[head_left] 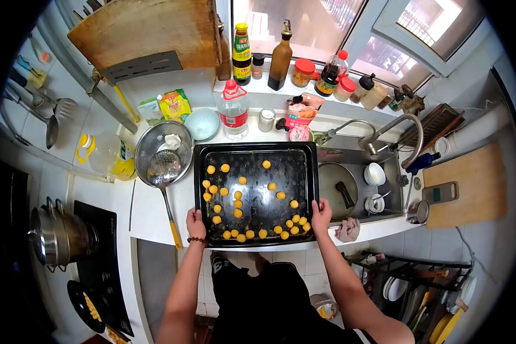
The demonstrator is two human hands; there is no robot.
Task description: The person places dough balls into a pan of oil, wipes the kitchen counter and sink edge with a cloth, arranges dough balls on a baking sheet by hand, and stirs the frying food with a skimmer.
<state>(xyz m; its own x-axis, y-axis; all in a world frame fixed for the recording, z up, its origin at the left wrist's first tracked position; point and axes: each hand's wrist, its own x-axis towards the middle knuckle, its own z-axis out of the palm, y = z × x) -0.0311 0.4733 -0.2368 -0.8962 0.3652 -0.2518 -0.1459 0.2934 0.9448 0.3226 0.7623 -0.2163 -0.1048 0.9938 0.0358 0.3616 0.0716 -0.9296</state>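
Note:
A black rectangular baking tray (252, 152) lies in front of me at the counter's front edge, with several small orange-yellow dough balls (238, 212) scattered over it, many gathered along the near side. My left hand (195, 225) grips the tray's left rim near its front corner; a beaded bracelet circles that wrist. On the opposite rim, my right hand (321, 215) is closed round the edge. The fingers beneath the tray are hidden. Left of the tray, a slotted skimmer (165, 166) with a yellow-ended handle rests in a metal bowl (180, 135).
At right is a sink (384, 200) holding a pan and small bowls, with a pink cloth (347, 230) on its front edge. Bottles and jars line the windowsill. A large water bottle (233, 112) stands behind the tray. Far left, a steel pot (63, 235) sits by the black stove.

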